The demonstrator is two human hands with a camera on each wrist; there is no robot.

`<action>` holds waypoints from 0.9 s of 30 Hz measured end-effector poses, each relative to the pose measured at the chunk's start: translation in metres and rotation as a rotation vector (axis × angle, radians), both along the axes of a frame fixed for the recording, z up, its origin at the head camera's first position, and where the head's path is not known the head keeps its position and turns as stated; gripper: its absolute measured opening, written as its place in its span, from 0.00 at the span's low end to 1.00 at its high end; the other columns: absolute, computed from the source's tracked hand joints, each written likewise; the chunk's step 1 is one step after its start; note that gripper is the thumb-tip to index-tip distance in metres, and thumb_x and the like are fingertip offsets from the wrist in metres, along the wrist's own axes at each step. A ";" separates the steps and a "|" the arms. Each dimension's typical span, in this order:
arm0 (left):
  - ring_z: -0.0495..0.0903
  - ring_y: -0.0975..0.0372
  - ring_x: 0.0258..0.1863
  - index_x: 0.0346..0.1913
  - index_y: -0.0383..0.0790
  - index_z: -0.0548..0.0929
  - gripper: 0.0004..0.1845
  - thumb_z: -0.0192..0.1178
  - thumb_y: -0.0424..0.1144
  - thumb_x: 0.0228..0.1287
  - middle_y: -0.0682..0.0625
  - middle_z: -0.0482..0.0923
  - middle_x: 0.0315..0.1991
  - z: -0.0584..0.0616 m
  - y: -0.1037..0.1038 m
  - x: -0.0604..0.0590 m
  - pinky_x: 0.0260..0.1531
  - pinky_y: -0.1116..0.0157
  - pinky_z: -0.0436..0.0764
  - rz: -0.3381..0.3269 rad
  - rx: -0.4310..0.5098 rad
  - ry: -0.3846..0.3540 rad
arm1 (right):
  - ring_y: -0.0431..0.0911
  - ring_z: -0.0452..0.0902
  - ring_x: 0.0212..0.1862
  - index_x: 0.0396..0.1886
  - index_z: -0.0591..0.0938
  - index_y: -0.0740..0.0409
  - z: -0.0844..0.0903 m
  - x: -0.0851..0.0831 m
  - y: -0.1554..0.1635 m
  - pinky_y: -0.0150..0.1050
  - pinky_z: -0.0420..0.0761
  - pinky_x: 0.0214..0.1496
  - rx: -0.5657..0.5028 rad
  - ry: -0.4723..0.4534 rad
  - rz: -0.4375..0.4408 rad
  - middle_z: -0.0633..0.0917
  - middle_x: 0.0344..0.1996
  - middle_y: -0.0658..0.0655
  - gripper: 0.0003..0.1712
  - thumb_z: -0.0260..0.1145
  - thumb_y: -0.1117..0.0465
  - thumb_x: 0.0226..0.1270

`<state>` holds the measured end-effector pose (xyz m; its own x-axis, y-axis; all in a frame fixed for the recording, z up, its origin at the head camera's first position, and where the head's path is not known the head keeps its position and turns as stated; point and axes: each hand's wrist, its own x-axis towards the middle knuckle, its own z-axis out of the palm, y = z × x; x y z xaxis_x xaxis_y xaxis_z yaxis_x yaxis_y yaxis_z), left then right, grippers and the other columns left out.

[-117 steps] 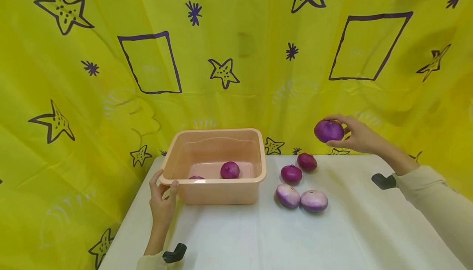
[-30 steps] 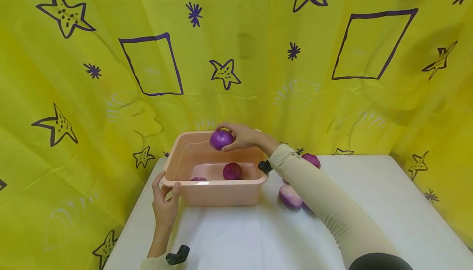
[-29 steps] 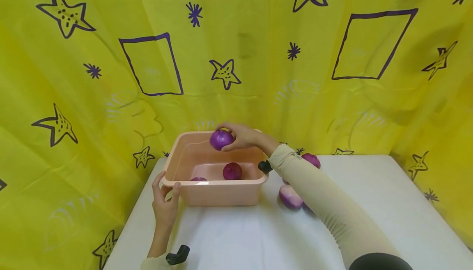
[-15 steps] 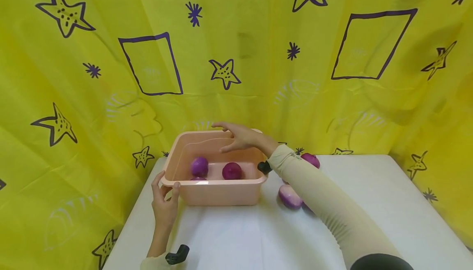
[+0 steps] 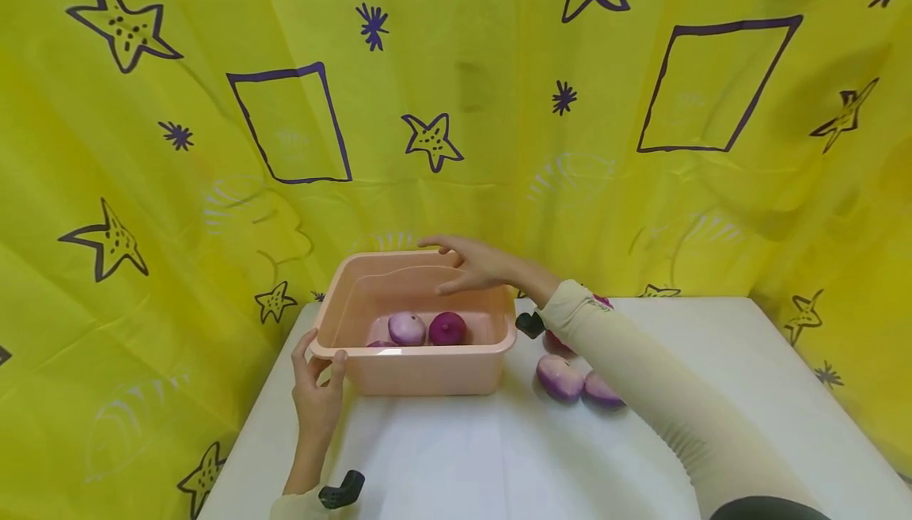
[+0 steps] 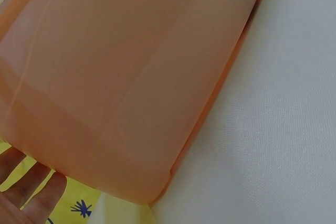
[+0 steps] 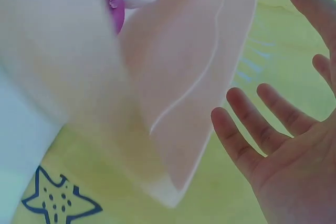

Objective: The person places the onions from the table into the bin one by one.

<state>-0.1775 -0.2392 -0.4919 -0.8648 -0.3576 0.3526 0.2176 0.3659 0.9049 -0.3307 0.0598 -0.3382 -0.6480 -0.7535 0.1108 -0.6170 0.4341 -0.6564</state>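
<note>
Pale-topped bulb (image 5: pixel 407 329) inside peach tub (image 5: pixel 427 373), beside magenta bulb (image 5: pixel 448 330); third bulb (image 5: pixel 381 343) mostly hidden by tub front | left hand (image 5: pixel 317 397) grips tub's near-left rim | right hand (image 5: pixel 480 264) well apart from left, fingers spread over tub's back right | more bulbs (image 5: pixel 560 378) on white table (image 5: pixel 442 457), right of tub, some partly behind right sleeve (image 5: pixel 663 397) | yellow curtain (image 5: pixel 484 203) behind

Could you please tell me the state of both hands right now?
Left hand: holding the bin by its rim.
Right hand: open, holding nothing.
</note>
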 end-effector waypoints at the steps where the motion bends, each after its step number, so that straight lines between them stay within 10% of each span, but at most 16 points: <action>1: 0.76 0.58 0.58 0.78 0.54 0.58 0.34 0.59 0.43 0.76 0.44 0.70 0.73 0.000 0.000 0.000 0.46 0.80 0.77 -0.001 -0.001 0.001 | 0.66 0.77 0.62 0.80 0.62 0.51 0.001 0.002 0.004 0.58 0.78 0.62 -0.008 0.003 0.000 0.71 0.70 0.68 0.48 0.77 0.56 0.64; 18: 0.74 0.69 0.54 0.79 0.51 0.57 0.35 0.59 0.40 0.75 0.39 0.69 0.73 0.002 0.000 0.001 0.43 0.81 0.77 -0.003 -0.007 0.002 | 0.56 0.75 0.63 0.76 0.69 0.50 0.003 0.032 0.098 0.57 0.78 0.61 -0.066 0.110 -0.084 0.77 0.67 0.58 0.46 0.80 0.53 0.60; 27: 0.76 0.58 0.56 0.78 0.49 0.57 0.34 0.59 0.39 0.75 0.37 0.71 0.72 0.002 -0.001 0.000 0.39 0.82 0.78 0.002 -0.018 0.009 | 0.58 0.79 0.57 0.77 0.67 0.48 -0.011 0.051 0.155 0.56 0.82 0.54 -0.020 0.119 -0.191 0.75 0.69 0.59 0.46 0.79 0.51 0.61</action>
